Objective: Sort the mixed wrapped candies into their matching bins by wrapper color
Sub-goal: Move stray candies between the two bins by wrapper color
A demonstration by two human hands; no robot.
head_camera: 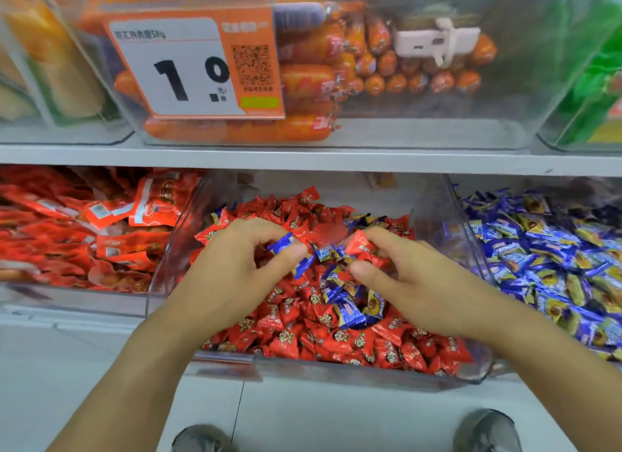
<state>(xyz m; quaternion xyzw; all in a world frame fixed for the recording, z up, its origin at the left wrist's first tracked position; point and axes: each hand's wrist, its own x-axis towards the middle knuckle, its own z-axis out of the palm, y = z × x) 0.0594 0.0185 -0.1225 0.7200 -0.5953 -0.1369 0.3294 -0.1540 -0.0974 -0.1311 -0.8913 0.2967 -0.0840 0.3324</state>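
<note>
A clear middle bin (336, 372) holds mostly red wrapped candies (286, 344) with several blue wrapped candies (350, 312) mixed in near its centre. Both hands are over this bin. My left hand (235, 266) pinches a blue candy (281, 243) between thumb and fingers, and another blue wrapper shows under the thumb. My right hand (400, 276) has its fingers curled round a red candy (360, 246), with the thumb just below it. To the right stands the bin of blue candies (552, 266).
A bin of larger red packets (101, 236) is on the left. The upper shelf (303, 159) carries a clear bin of orange sausages (319, 81) with a price tag (188, 68). My two shoes (484, 431) show on the white floor below.
</note>
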